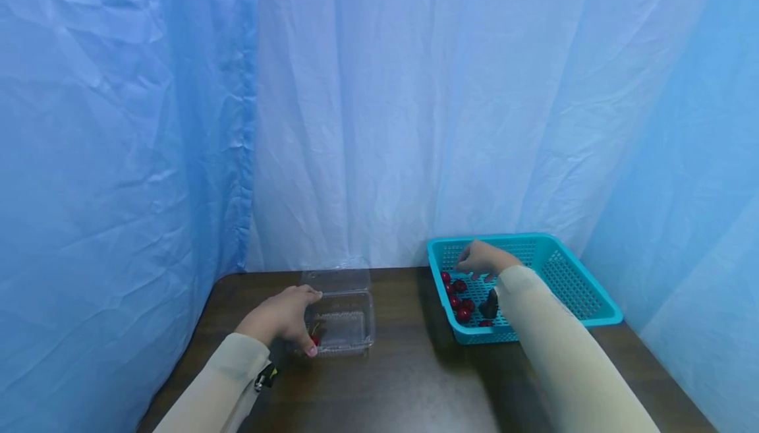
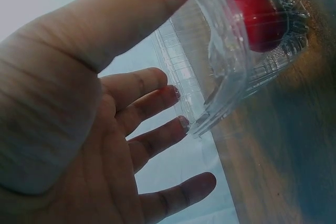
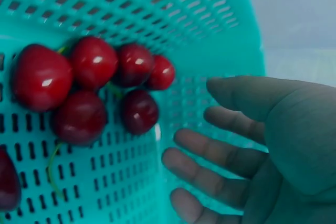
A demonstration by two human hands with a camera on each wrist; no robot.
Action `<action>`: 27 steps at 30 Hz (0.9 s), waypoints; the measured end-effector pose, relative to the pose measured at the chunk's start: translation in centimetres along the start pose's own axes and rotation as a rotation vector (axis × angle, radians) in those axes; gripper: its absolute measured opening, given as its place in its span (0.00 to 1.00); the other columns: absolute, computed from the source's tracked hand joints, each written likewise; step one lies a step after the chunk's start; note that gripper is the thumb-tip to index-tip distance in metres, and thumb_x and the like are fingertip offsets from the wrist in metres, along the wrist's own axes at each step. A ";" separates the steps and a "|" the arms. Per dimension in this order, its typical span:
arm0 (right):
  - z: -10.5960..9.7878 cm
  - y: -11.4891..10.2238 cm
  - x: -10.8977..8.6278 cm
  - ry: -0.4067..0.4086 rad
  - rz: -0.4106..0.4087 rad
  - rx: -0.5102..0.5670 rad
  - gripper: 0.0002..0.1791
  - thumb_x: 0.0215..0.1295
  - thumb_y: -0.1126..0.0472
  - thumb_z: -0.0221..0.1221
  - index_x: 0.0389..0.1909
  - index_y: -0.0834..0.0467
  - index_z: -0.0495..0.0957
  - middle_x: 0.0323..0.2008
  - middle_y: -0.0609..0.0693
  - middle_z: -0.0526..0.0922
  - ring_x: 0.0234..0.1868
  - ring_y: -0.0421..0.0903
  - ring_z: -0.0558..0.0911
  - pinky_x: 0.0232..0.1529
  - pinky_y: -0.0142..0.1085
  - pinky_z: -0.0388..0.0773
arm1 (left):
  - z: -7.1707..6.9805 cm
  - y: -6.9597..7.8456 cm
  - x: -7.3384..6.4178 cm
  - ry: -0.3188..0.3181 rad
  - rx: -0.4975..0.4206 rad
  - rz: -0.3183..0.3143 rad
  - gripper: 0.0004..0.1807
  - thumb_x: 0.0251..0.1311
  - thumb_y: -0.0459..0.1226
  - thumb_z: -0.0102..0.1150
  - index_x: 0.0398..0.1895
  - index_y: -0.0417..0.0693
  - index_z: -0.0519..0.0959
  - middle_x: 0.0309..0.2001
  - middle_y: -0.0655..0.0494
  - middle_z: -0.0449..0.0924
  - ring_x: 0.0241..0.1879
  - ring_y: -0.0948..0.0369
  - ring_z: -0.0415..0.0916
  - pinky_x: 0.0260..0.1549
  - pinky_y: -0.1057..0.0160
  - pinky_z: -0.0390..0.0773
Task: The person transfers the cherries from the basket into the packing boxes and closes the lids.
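My left hand (image 1: 284, 316) spans the left side of a clear plastic clamshell box (image 1: 346, 327), its thumb and fingers spread at the box's edges. A red cherry (image 2: 258, 20) lies inside that box, seen through its wall in the left wrist view. Over the turquoise basket (image 1: 569, 268) reaches my right hand (image 1: 483, 258), with nothing between its loosely bent fingers (image 3: 210, 150). Several dark red cherries (image 3: 80, 118), some with green stems, lie in the basket, a short way from the fingertips.
The box's lid (image 1: 337, 280) stands folded back behind it. Both containers sit on a dark wooden table (image 1: 409, 380). Blue-white curtains (image 1: 415, 110) hang along the table's back and sides. A dark wrist device (image 1: 489, 304) is at the right sleeve.
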State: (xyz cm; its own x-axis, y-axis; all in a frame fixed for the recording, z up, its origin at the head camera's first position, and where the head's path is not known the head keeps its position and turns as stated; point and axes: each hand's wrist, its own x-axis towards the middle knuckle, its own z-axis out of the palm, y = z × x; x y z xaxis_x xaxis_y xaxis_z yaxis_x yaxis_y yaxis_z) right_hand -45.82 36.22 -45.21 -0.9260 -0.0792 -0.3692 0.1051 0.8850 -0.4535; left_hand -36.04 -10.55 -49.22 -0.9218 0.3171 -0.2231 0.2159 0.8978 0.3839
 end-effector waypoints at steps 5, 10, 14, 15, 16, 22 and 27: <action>0.7 0.9 0.0 -0.019 0.027 0.001 0.20 0.82 0.52 0.69 0.66 0.57 0.87 0.58 0.58 0.90 0.55 0.59 0.90 0.51 0.55 0.94 | -0.2 0.2 -0.2 0.004 0.004 -0.008 0.66 0.36 0.47 1.00 0.85 0.49 0.74 0.85 0.42 0.70 0.83 0.35 0.69 0.73 0.27 0.78; 1.3 0.6 -0.3 -0.032 0.031 -0.018 0.25 0.80 0.51 0.71 0.71 0.57 0.85 0.62 0.58 0.89 0.55 0.58 0.89 0.45 0.50 0.94 | -0.3 0.3 -0.3 0.011 0.002 -0.007 0.66 0.36 0.47 1.00 0.85 0.49 0.74 0.85 0.42 0.71 0.82 0.35 0.69 0.73 0.27 0.79; 1.6 0.1 -0.4 -0.042 0.060 0.010 0.26 0.77 0.51 0.75 0.70 0.57 0.85 0.62 0.60 0.88 0.55 0.59 0.90 0.46 0.50 0.95 | -0.4 0.4 -0.3 0.008 -0.001 -0.004 0.66 0.36 0.46 1.00 0.85 0.49 0.74 0.85 0.41 0.70 0.83 0.35 0.68 0.73 0.27 0.79; 1.7 0.0 -0.4 -0.047 0.064 0.018 0.26 0.76 0.52 0.75 0.69 0.57 0.86 0.61 0.60 0.89 0.54 0.59 0.91 0.46 0.50 0.95 | -0.4 0.4 -0.3 0.006 0.002 -0.004 0.67 0.36 0.46 1.00 0.85 0.49 0.74 0.85 0.41 0.69 0.83 0.35 0.68 0.73 0.27 0.79; 1.8 0.0 -0.2 -0.052 0.075 0.034 0.25 0.76 0.53 0.75 0.68 0.56 0.86 0.61 0.59 0.89 0.53 0.58 0.92 0.46 0.49 0.95 | -0.4 0.4 -0.3 0.005 0.004 -0.004 0.66 0.36 0.46 1.00 0.85 0.49 0.74 0.85 0.41 0.69 0.83 0.35 0.67 0.73 0.26 0.79; 2.5 0.2 0.9 -0.059 0.074 0.025 0.19 0.75 0.59 0.75 0.63 0.57 0.89 0.54 0.55 0.92 0.46 0.52 0.93 0.42 0.47 0.95 | -0.2 0.4 -0.1 -0.002 0.009 -0.016 0.68 0.35 0.46 1.00 0.85 0.50 0.73 0.86 0.42 0.68 0.84 0.35 0.66 0.74 0.26 0.78; 2.6 -0.2 0.2 -0.046 0.058 -0.002 0.17 0.75 0.61 0.75 0.61 0.58 0.89 0.51 0.55 0.92 0.46 0.53 0.92 0.41 0.47 0.94 | 0.0 0.4 0.0 0.001 0.012 -0.028 0.67 0.34 0.46 1.00 0.85 0.50 0.74 0.85 0.42 0.69 0.84 0.35 0.67 0.74 0.26 0.78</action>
State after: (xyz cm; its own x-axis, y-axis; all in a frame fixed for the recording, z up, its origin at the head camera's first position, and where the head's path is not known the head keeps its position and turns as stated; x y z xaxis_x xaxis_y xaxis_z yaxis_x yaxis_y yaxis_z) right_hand -45.03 34.82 -47.30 -0.9005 -0.0486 -0.4320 0.1574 0.8899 -0.4282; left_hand -35.97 -10.21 -49.10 -0.9277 0.2919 -0.2329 0.1942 0.9099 0.3666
